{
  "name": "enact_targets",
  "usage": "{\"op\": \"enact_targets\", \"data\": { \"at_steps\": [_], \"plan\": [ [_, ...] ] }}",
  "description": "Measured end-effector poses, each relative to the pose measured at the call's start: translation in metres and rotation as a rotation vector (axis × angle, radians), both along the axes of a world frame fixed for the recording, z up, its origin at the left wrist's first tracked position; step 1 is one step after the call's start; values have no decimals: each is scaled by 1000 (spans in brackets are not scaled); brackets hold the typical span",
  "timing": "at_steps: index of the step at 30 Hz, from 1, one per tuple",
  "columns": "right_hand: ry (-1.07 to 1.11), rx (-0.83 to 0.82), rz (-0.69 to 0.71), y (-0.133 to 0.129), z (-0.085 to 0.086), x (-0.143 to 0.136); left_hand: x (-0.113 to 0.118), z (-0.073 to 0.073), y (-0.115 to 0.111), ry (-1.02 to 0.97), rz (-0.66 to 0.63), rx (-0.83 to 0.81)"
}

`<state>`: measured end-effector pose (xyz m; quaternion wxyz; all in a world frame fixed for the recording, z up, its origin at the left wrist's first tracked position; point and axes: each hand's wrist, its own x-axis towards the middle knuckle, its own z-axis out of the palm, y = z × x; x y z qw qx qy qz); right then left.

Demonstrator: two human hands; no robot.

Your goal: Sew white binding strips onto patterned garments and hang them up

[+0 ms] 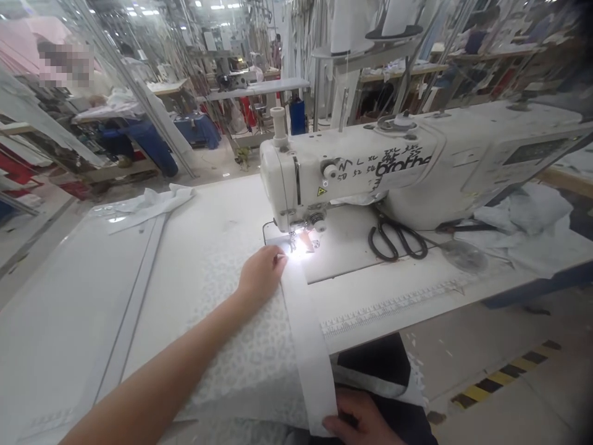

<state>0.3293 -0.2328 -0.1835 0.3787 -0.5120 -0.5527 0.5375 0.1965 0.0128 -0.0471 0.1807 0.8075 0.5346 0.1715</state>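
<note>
My left hand (263, 272) is closed close to the needle of a white sewing machine (296, 179). Its fingers pinch the edge of a pale leopard-print fabric (245, 346) where a plain white fabric strip (308, 346) runs along it. The strip passes up under the lit presser foot (293, 241) and hangs down over the table's front edge. Near my lap, my right hand (359, 417) grips the lower part of the strip between thumb and fingers. Glare hides the exact point under the needle.
Black-handled scissors (398, 241) lie right of the needle on the worktable (213, 216). A measuring tape (389, 309) runs along the front edge. Crumpled pale fabric (532, 216) lies at the right, with another piece (148, 204) at the back left. Other sewing stations stand beyond.
</note>
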Motion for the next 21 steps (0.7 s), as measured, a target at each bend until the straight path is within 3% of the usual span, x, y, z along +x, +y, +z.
{"op": "enact_targets", "data": {
  "at_steps": [16, 18, 21],
  "plan": [
    [-77, -13, -35, 7, 3, 1, 2, -2, 0, -3, 25, 22],
    [-94, -9, -34, 8, 3, 1, 3, -4, -2, 10, 23, 73],
    [-104, 4, -21, 9, 4, 2, 4, -4, -3, 90, -81, 298]
  ]
}}
